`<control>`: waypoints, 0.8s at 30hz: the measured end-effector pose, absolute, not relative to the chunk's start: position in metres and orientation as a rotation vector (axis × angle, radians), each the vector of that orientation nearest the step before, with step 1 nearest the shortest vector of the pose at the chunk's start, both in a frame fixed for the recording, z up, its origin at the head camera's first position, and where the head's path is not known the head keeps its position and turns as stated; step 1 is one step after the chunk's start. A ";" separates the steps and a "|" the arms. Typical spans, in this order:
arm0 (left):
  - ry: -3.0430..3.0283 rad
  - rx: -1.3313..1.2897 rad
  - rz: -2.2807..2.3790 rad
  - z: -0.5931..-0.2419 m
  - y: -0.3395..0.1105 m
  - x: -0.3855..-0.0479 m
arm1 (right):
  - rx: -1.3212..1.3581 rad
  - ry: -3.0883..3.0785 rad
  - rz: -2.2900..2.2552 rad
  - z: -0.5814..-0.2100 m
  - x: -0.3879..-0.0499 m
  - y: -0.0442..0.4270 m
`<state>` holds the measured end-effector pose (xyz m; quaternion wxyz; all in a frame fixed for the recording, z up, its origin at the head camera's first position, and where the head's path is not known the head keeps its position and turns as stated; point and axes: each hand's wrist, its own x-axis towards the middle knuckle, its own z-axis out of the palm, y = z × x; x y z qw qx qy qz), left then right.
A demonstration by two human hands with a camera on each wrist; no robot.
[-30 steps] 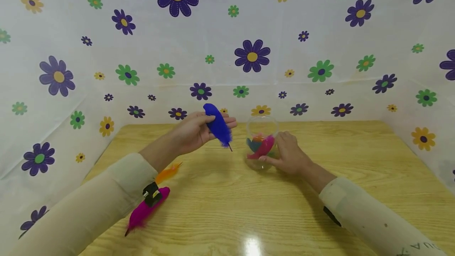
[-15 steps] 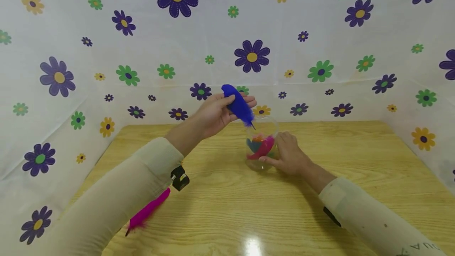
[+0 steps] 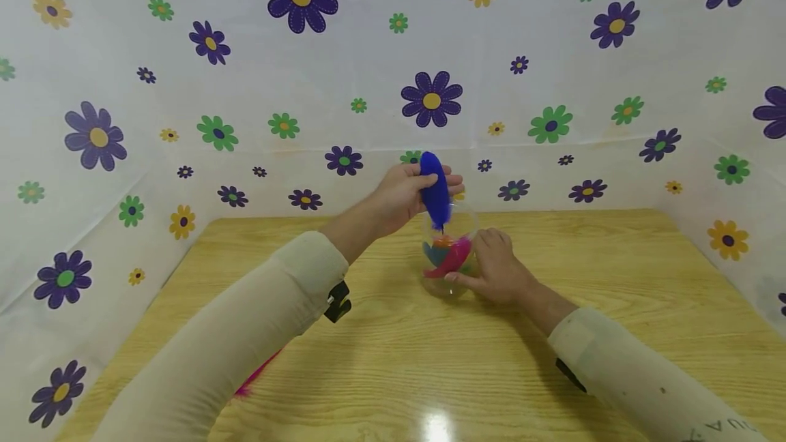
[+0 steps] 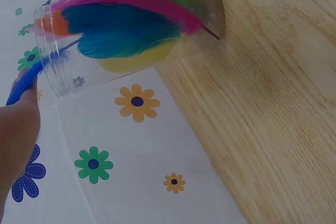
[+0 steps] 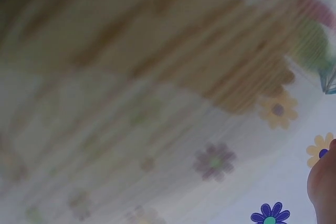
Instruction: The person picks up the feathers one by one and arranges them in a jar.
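My left hand (image 3: 399, 196) pinches a blue feather (image 3: 435, 193) between thumb and fingers, its quill pointing down. The quill end is at the mouth of a clear jar (image 3: 451, 286); the left wrist view shows the tip just inside the rim (image 4: 55, 72). Inside the jar lie a pink feather (image 4: 142, 1), a teal feather (image 4: 123, 30), a yellow feather (image 4: 136, 62), and some orange and green ones. My right hand (image 3: 500, 268) grips the jar's right side, thumb in front. The right wrist view is mostly blurred.
A magenta feather (image 3: 258, 375) lies on the wooden table (image 3: 381, 374) at the left, partly hidden by my left sleeve (image 3: 245, 333). Behind the table stands a white flower-printed cloth (image 3: 362, 53), which also runs along both sides.
My left hand has carried the blue feather rightward to the jar mouth, turning it more upright. The left sleeve now covers the orange feather and most of the magenta one. The right hand stays put.
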<state>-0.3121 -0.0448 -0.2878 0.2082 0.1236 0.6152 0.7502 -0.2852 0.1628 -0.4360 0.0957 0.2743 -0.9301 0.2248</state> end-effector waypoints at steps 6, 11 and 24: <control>1.717 0.413 2.068 -0.293 -0.048 -0.312 | 0.814 -2.757 0.663 -0.436 -0.284 0.162; 1.716 0.497 2.054 -0.294 -0.053 -0.309 | 0.814 -2.754 0.655 -0.436 -0.283 0.161; 2.710 1.193 1.133 -0.296 -0.111 -0.281 | 0.796 -2.768 0.652 -0.433 -0.283 0.160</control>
